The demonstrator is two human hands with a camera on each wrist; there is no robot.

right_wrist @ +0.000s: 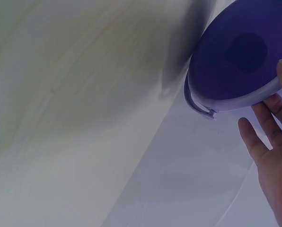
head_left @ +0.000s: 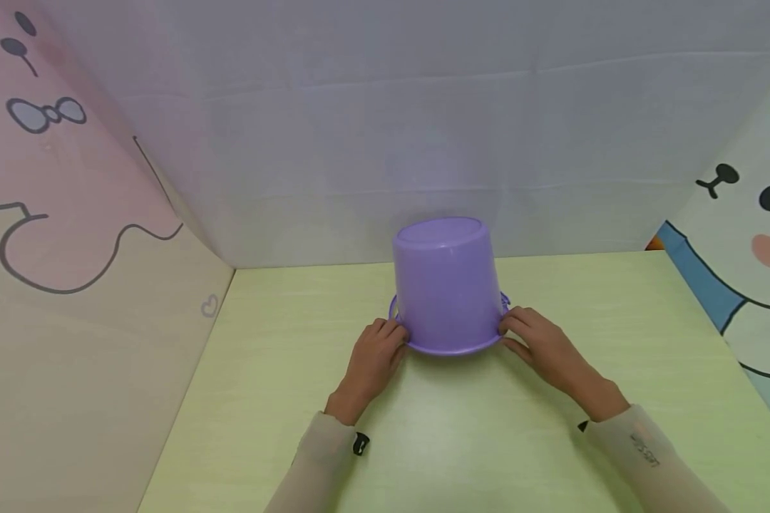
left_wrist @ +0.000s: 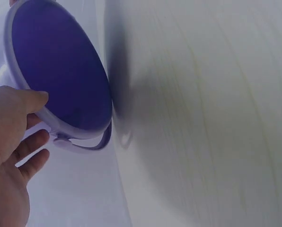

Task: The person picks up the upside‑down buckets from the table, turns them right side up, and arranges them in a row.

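Note:
A purple bucket [head_left: 445, 285] is turned upside down over the table, tilted so its near rim is raised off the surface. My left hand [head_left: 373, 353] pinches the rim on the left, and my right hand [head_left: 542, 345] pinches it on the right. In the left wrist view the thumb of the left hand [left_wrist: 11, 132] lies over the rim of the bucket [left_wrist: 60, 66], whose inside shows dark purple. From the right wrist view, the right hand [right_wrist: 276, 137] grips the rim of the bucket [right_wrist: 216, 71] with thumb inside and fingers outside. The bucket's handle [left_wrist: 91, 144] hangs at the far side.
A pale yellow-green table [head_left: 282, 399] lies under the bucket. Behind it hangs a whitish cloth [head_left: 334, 142]. Printed panels stand at the left [head_left: 90, 342] and right [head_left: 763, 299] edges.

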